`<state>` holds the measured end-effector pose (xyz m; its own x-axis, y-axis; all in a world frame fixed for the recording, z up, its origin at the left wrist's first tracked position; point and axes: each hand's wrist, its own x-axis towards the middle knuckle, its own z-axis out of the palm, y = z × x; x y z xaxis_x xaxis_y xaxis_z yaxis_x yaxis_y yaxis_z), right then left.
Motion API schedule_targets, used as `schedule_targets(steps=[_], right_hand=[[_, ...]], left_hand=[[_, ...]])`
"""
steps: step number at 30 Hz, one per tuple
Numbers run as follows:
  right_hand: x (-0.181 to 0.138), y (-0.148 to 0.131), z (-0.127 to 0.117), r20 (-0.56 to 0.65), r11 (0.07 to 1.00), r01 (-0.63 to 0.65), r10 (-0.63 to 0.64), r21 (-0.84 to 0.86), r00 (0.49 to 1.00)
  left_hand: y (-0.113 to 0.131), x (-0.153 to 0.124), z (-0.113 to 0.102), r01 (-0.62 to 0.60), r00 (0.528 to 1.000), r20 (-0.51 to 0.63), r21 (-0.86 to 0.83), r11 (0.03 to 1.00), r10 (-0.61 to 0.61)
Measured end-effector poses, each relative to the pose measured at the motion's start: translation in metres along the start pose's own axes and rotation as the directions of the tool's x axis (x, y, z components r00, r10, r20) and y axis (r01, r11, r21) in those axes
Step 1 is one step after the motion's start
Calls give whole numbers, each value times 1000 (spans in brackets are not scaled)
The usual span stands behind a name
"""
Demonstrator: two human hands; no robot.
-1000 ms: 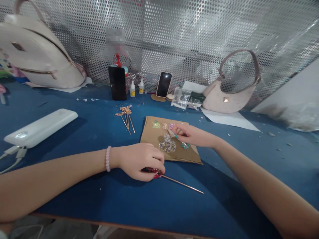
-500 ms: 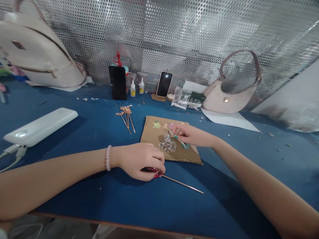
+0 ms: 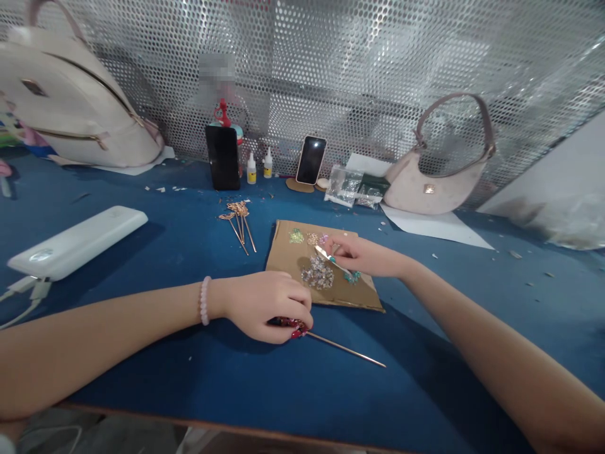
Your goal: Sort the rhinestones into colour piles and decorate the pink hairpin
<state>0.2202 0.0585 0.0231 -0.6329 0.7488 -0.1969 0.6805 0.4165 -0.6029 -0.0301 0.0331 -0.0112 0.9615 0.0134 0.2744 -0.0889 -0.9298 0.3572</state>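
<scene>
My left hand (image 3: 269, 306) rests on the blue table, fingers curled down on the decorated head of a gold hairpin (image 3: 347, 350) whose thin stem runs out to the right. My right hand (image 3: 366, 256) hovers over a brown cardboard sheet (image 3: 363, 293) and pinches silver tweezers (image 3: 331, 260), tips pointing left above a pile of clear rhinestones (image 3: 317, 273). Small heaps of green, gold and pink stones (image 3: 309, 238) lie at the sheet's far edge, and a few teal stones (image 3: 353, 276) sit under the hand.
Several gold hairpins (image 3: 240, 222) lie left of the cardboard. A white power bank (image 3: 78, 241) sits far left. Two phones (image 3: 222, 157) and glue bottles (image 3: 258, 166) stand at the perforated metal wall, with plastic bags (image 3: 350, 185), a pale handbag (image 3: 437, 183) and a backpack (image 3: 70, 107).
The tweezers in my right hand have tilted flatter and their tips moved left over the clear stones. My left hand has stayed put.
</scene>
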Motion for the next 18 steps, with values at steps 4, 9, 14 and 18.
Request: schedule_targets(steps=[4,9,14,18], right_hand=[[2,1,0,-48,999,-3,1,-40,999],[1,1,-4,-122,997,-23,13,-78,992],[0,3,-4,-164,995,-45,31,-86,986],[4,1,-1,-187,990,-66,42,-122,981]], left_hand=[[0,1,1,0,1000,2,4,1000,0],[0,1,1,5,1000,4,3,1000,-5],[0,1,0,8,1000,9,4,1000,-8],[0,0,0,15,1000,6,6,1000,-15]])
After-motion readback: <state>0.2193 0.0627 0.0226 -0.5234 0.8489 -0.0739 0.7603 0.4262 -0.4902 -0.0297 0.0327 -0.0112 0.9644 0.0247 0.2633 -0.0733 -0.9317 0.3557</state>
